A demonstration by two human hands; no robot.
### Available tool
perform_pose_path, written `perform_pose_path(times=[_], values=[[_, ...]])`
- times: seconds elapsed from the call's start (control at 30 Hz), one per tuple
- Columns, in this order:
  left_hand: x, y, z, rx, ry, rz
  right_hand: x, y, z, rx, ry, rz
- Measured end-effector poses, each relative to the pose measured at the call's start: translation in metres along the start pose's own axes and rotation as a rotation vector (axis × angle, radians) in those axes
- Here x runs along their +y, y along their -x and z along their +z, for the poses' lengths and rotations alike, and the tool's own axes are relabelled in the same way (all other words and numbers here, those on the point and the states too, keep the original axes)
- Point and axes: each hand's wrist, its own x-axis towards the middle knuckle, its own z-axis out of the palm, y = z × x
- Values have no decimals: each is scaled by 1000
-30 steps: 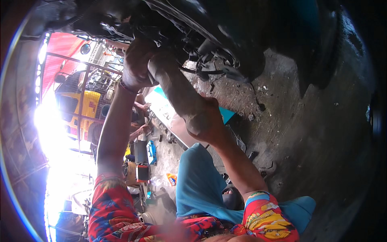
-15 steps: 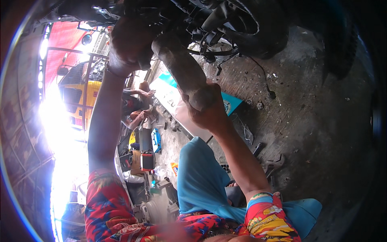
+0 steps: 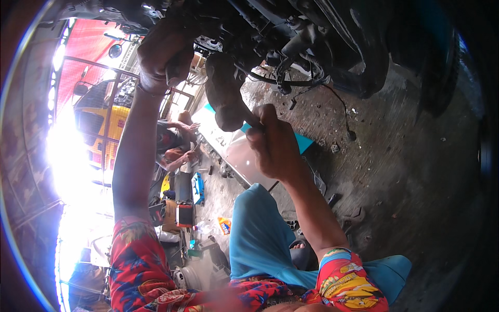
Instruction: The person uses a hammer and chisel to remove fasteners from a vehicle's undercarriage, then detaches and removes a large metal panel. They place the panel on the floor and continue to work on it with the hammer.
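Note:
My right hand [image 3: 274,145] is closed around the handle of a heavy hammer [image 3: 222,91] with a thick, worn grey-brown head. The head is raised below a dark vehicle assembly [image 3: 312,39] with loose cables. At the upper left, my left hand [image 3: 162,54] is curled up against the same dark parts, left of the hammer head. Its fingers are wrapped around something I cannot make out in the shadow. A gap separates the hammer head from my left hand.
A pale panel with teal edges [image 3: 231,151] lies on the concrete. An adjustable wrench [image 3: 356,216] rests at the right. Another person's arm [image 3: 179,158] shows at left, near a blue box [image 3: 198,188]. A cable [image 3: 341,106] dangles from the vehicle.
The hammer has turned more upright, its head shifting left and down, showing more of the handle at my right hand. My left hand remains at the vehicle. The view has shifted slightly.

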Motion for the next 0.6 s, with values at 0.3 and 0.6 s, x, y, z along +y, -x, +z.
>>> perform_pose_path(times=[0.3, 0.6], values=[[-7, -7, 16, 248, 120, -16, -40, 0, 2, 34, 187, -482], [4, -27, 18, 136, 98, 63, -45, -46, 9, -44, 450, -193]])
